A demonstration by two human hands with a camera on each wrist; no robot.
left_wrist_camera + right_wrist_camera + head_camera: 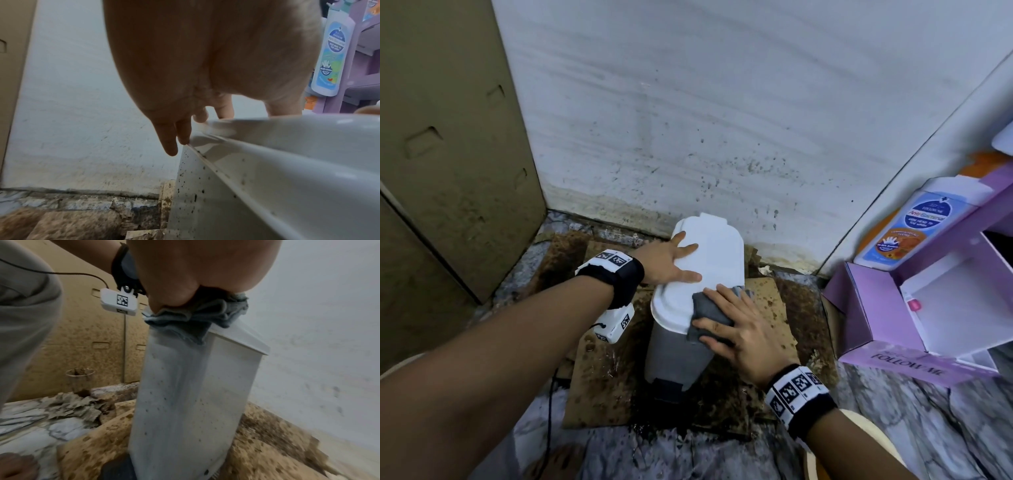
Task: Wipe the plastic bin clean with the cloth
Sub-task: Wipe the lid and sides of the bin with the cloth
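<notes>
A pedal bin with a grey body and a white lid stands on the floor against the wall. My left hand lies flat on the left side of the lid, fingers straight. My right hand presses a bunched grey cloth onto the lid's near right edge, fingers spread over it. In the right wrist view the cloth hangs over the rim, and the bin's side is dotted with dark specks. The left wrist view shows fingertips at the lid's edge.
Stained cardboard sheets lie under the bin. Tall cardboard boxes stand at the left and a spattered white wall behind. A purple box and a wash bottle sit at the right. A dirty plastic cup stands by the boxes.
</notes>
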